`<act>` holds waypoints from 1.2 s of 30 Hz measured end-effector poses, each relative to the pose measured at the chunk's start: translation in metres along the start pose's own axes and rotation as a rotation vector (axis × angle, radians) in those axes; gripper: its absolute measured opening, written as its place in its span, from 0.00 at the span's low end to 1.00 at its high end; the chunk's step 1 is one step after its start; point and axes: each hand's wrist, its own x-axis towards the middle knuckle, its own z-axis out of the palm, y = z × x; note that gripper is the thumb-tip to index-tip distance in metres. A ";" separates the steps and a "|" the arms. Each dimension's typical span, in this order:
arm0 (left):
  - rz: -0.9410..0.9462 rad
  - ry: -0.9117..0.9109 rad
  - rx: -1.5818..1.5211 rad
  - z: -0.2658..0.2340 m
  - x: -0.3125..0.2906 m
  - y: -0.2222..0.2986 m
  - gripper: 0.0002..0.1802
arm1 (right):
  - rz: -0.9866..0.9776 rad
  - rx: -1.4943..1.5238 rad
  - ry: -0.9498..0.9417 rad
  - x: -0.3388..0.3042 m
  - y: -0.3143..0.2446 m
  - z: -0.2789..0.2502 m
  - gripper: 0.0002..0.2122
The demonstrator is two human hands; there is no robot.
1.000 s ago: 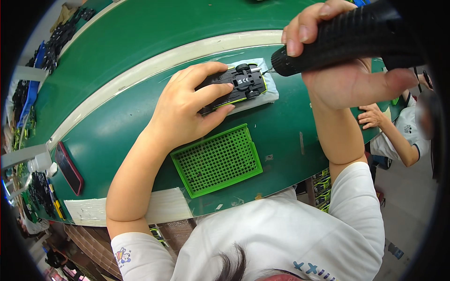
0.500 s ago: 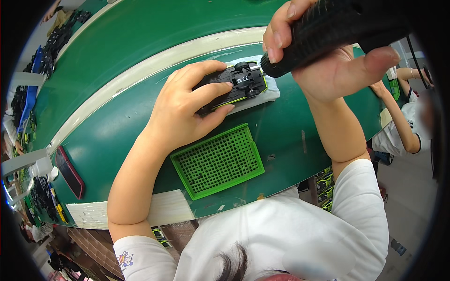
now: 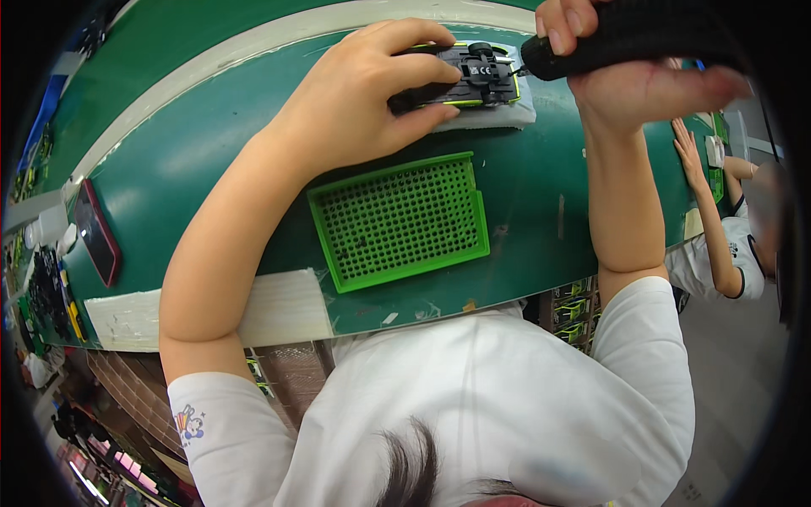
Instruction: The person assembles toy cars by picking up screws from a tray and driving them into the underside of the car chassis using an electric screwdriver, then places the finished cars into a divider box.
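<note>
A toy car (image 3: 483, 74) lies upside down, its black underside and wheels showing and a yellow-green edge round its body. My left hand (image 3: 355, 101) is closed over its left end, fingers and thumb on either side. Under the car is a pale, cloth-like pad (image 3: 507, 115). My right hand (image 3: 617, 95) grips a black power screwdriver (image 3: 650, 38), fingers wrapped over it and thumb stretched out to the right. The driver's thin bit points left at the car's right end; whether it touches I cannot tell.
Nearer me is a green perforated tray (image 3: 414, 271) with a few dark bits in it. A red-edged phone (image 3: 97, 232) lies at the left, near yellow pens (image 3: 72, 308). White tape (image 3: 287, 308) covers part of the table edge. At right sits a co-worker (image 3: 728, 245).
The whole view has shifted, so table, tray and hands appear higher. The driver's bit has drawn back from over the car to its right edge. My left hand keeps its hold.
</note>
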 end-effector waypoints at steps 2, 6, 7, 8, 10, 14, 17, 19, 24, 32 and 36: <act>0.022 -0.003 0.003 -0.003 0.000 -0.006 0.15 | 0.161 -0.469 0.445 0.006 -0.002 0.030 0.44; 0.053 0.021 0.011 0.002 0.000 -0.009 0.14 | -0.009 0.008 0.511 0.010 -0.001 0.038 0.41; 0.093 0.058 0.013 0.004 0.002 -0.009 0.12 | -0.081 0.076 0.526 0.010 -0.011 0.046 0.41; 0.131 0.094 0.014 0.006 0.003 -0.009 0.12 | -0.152 0.146 0.541 0.010 -0.023 0.054 0.41; 0.089 0.053 -0.043 0.000 0.009 0.002 0.11 | 0.000 -0.227 0.439 -0.002 -0.054 0.046 0.51; 0.003 -0.034 -0.078 -0.009 0.005 0.003 0.15 | 0.108 -0.002 0.167 -0.028 -0.067 0.091 0.47; 0.000 -0.029 -0.094 -0.007 0.007 0.003 0.15 | 0.138 0.012 0.248 -0.048 -0.059 0.112 0.46; -0.006 -0.031 -0.105 -0.008 0.006 0.003 0.15 | 0.160 0.037 0.319 -0.052 -0.053 0.121 0.46; 0.007 -0.028 -0.097 -0.008 0.006 0.003 0.15 | 0.203 0.057 0.314 -0.053 -0.050 0.124 0.46; -0.012 -0.033 -0.120 -0.008 0.007 0.004 0.15 | 0.198 0.038 0.326 -0.055 -0.045 0.127 0.46; -0.013 -0.043 -0.110 -0.010 0.006 0.004 0.15 | 0.172 -0.019 0.201 -0.051 -0.044 0.129 0.46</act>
